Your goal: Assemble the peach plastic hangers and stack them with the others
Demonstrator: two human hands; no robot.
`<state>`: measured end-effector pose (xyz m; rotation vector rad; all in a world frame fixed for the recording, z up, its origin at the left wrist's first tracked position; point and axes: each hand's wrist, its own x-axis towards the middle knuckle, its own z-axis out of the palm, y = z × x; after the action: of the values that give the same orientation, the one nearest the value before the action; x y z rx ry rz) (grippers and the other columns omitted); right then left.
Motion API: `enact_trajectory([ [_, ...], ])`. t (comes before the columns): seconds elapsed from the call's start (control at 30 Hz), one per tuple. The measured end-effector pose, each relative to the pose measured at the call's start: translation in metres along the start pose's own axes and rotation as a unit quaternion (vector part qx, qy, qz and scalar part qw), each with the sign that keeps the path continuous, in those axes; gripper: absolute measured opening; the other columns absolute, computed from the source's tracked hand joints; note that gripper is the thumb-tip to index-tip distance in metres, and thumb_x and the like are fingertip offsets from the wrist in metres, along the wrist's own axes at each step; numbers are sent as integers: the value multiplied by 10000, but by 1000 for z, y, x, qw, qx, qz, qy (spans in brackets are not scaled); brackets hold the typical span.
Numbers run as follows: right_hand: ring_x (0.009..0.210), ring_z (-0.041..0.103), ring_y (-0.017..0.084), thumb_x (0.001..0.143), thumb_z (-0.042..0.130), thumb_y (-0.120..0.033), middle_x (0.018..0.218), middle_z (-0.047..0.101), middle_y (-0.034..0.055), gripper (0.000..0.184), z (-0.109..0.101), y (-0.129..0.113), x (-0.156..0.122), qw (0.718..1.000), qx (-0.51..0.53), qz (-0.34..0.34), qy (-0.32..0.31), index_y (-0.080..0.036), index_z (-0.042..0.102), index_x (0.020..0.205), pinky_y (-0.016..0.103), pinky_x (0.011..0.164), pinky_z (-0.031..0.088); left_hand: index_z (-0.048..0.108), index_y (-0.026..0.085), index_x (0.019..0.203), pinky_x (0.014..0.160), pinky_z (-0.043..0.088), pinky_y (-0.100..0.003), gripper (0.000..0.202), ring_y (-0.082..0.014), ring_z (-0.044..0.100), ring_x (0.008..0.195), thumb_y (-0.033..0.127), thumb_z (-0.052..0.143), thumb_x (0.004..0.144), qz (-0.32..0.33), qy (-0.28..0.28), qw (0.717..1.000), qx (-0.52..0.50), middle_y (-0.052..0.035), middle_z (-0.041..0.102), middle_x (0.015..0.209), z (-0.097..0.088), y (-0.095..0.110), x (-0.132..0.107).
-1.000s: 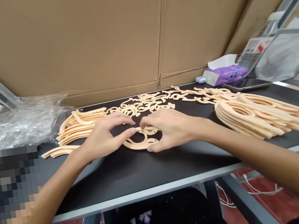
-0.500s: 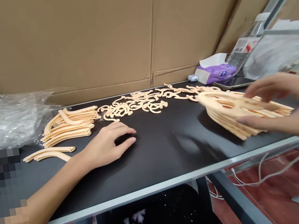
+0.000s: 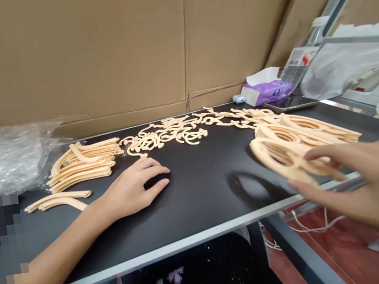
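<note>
My right hand [image 3: 367, 186] grips a flat beige piece with an oval hole [image 3: 262, 155] between thumb and fingers. It is held tilted above the table, in front of a stack of similar beige pieces [image 3: 330, 132] at the right. My left hand [image 3: 139, 185] rests on the black table [image 3: 197, 193], thumb apart from the slightly bent fingers, holding nothing. Beside it at the left lie curved beige arms with end holes [image 3: 82, 167], in a pile. Two more curved arms [image 3: 61, 199] lie near my left wrist. Beyond my hands, small beige hooks [image 3: 174, 132] are scattered.
Clear plastic wrap [image 3: 7, 159] lies at the left. A purple tissue pack [image 3: 267, 91], a phone [image 3: 290, 103] and a clear bottle [image 3: 312, 38] are at the back right. Cardboard [image 3: 108, 49] stands behind the table. White cables [image 3: 316, 227] hang below its metal front edge.
My right hand has closed on a flat beige piece with an oval hole and drawn it off the stack towards me. My left hand stays resting on the table.
</note>
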<state>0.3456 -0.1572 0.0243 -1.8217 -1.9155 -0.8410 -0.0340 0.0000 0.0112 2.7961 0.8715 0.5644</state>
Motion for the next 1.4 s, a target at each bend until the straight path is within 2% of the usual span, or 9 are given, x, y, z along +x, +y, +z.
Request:
enact_trajectory([
  [0.07,737,663,275,928,516,-511,816,736,105,338,1,-28,1,995,8,-98,-23,-216,676,883,427,743,403,708,187,1177,952,512,-355,313,-202,626,1047,366,514,1009,4,-5,1000,7,-85,667,1134,0,0,0],
  [0.13,670,647,262,939,516,-468,747,720,91,327,7,-42,2,992,-14,-123,-14,-198,663,827,419,730,375,707,190,1181,950,513,-358,316,-204,625,1050,367,506,1013,7,-9,1000,12,-87,664,1142,0,-1,0],
  [0.2,650,634,268,931,549,-453,708,709,85,317,14,-47,4,992,-47,-121,7,-187,662,802,416,714,356,705,193,1185,951,514,-361,319,-206,625,1050,368,498,1016,9,-10,1000,16,-89,663,1148,0,-1,0],
  [0.3,743,643,316,912,604,-416,711,712,93,269,21,-47,6,990,-77,-115,33,-184,676,798,419,718,348,700,193,1194,952,514,-369,325,-212,624,1052,368,489,1019,8,-13,1000,22,-92,663,1154,0,0,0],
  [0.47,825,642,316,909,633,-339,699,710,73,209,24,-47,4,991,-64,-108,42,-199,671,757,408,732,350,692,190,1211,952,515,-381,338,-219,624,1052,373,479,1022,2,-19,999,25,-95,664,1156,-1,2,0],
  [1.0,692,607,258,901,640,-346,573,632,42,279,28,-46,12,987,-84,-116,69,-213,598,660,386,694,315,688,191,1215,944,514,-369,328,-213,618,1062,360,483,1023,6,-24,999,30,-90,653,1158,-2,2,0],
  [1.23,680,608,250,912,622,-377,591,660,56,309,37,-45,20,987,-87,-113,72,-203,612,656,385,705,308,693,191,1213,942,521,-372,334,-218,630,1050,359,476,1024,9,-20,999,43,-95,669,1154,-1,3,1],
  [1.33,687,623,254,915,616,-381,607,681,60,306,36,-53,29,987,-67,-116,85,-194,643,675,387,716,314,707,183,1187,922,526,-365,319,-220,649,1021,338,487,1017,31,-1,997,66,-90,696,1113,-5,3,2],
  [1.4,692,626,247,928,602,-367,630,698,61,292,30,-67,40,987,-36,-131,88,-179,685,721,387,729,314,721,173,1145,899,528,-357,302,-219,661,988,310,490,1008,41,44,994,95,-86,715,1067,-14,2,3],
])
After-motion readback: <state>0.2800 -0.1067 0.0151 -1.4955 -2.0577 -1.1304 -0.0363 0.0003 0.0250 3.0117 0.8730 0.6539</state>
